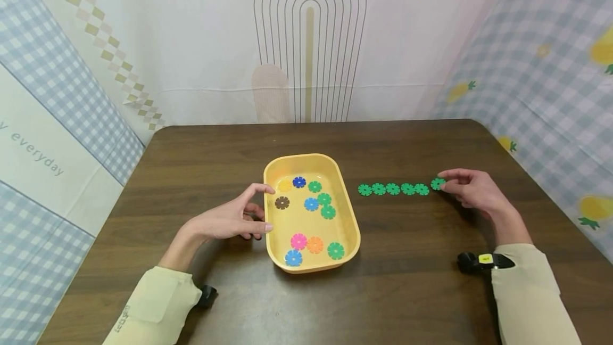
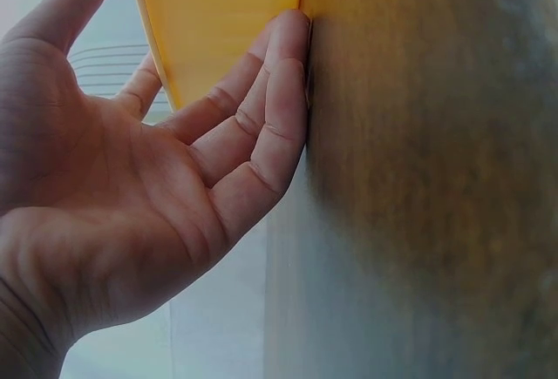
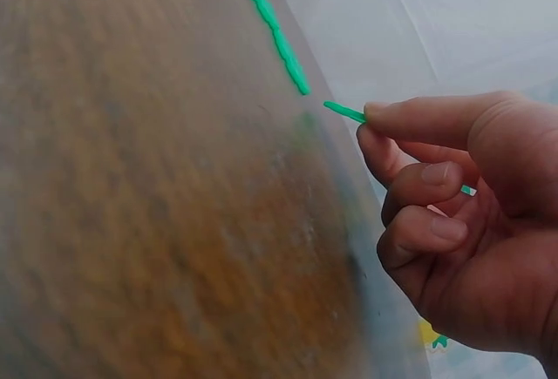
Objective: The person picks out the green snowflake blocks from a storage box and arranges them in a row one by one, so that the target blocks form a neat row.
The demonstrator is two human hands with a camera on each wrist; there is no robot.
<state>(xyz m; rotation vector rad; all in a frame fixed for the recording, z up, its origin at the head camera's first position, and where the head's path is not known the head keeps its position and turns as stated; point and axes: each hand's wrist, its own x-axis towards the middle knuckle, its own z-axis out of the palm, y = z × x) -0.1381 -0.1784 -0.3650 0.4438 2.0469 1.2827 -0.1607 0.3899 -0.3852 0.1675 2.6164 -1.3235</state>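
Note:
My left hand (image 1: 230, 220) holds the left rim of a yellow tray (image 1: 351, 217); thumb and index finger lap over the edge, while the other fingers stay outside, against the wall (image 2: 218, 13) low by the tabletop. Between right thumb and index finger, my right hand (image 1: 474, 190) pinches a green notched disc (image 1: 437, 183). In the right wrist view this disc (image 3: 343, 111) is seen edge-on, tilted, a small gap from the end of a row of green discs (image 1: 392, 189). A bit of green (image 3: 468, 191) shows between the curled fingers.
Inside the tray lie several more notched discs: green (image 1: 336, 251), blue (image 1: 293, 258), pink (image 1: 299, 241), orange (image 1: 315, 245), brown (image 1: 282, 203), dark blue (image 1: 299, 182) and yellow (image 1: 284, 185). The dark wooden table (image 1: 407, 292) ends at a patterned curtain (image 1: 206, 41).

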